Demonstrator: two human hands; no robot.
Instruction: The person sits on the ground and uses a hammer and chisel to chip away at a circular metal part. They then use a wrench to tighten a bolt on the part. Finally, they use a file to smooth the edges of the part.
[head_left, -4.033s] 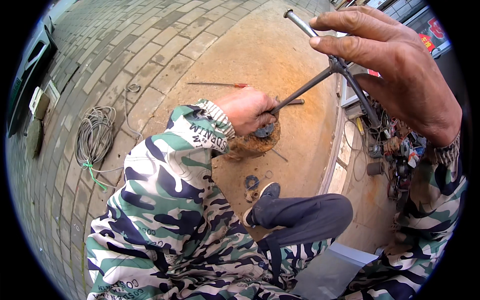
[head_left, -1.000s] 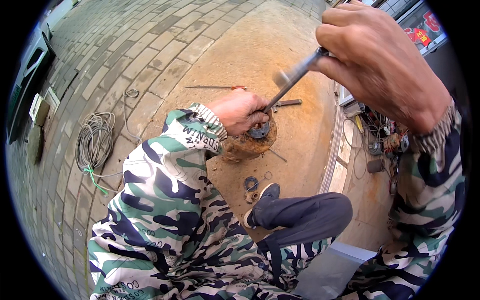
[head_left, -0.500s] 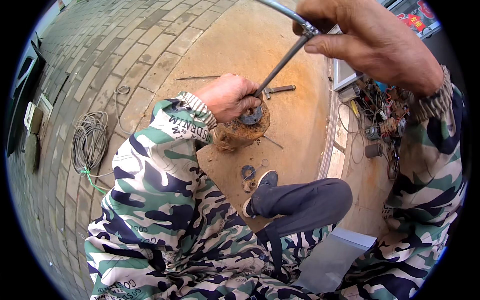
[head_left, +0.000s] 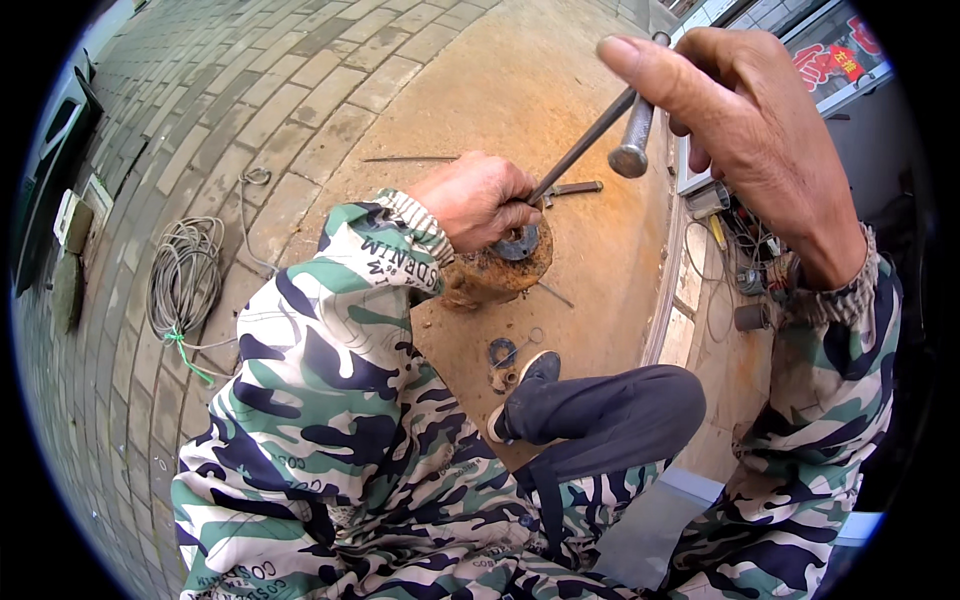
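Observation:
My left hand (head_left: 478,200) is closed around the lower part of a dark metal rod (head_left: 585,145) slanting up to the right. The rod's lower end, partly covered by the fingers, meets a dark round metal piece (head_left: 518,245) on top of a rusty block (head_left: 490,280). A steel crossbar (head_left: 634,140) with a flared round end lies across the rod's top, like a T-handle. My right hand (head_left: 745,120) is loosely closed about this crossbar, thumb stretched over it and fingers curled, partly hidden behind.
A hammer (head_left: 578,187) lies beyond the block, and a thin rod (head_left: 410,159) lies left of it. A dark ring (head_left: 502,352) rests near my shoe (head_left: 540,370). Coiled cable (head_left: 187,280) sits on the paving. Metal parts (head_left: 755,265) crowd the doorway; a clear pouch (head_left: 655,530) lies on my lap.
The crossbar has swung round, its flared end now pointing toward me. My right hand has shifted down, its thumb now stretched out. My left hand stays on the rod.

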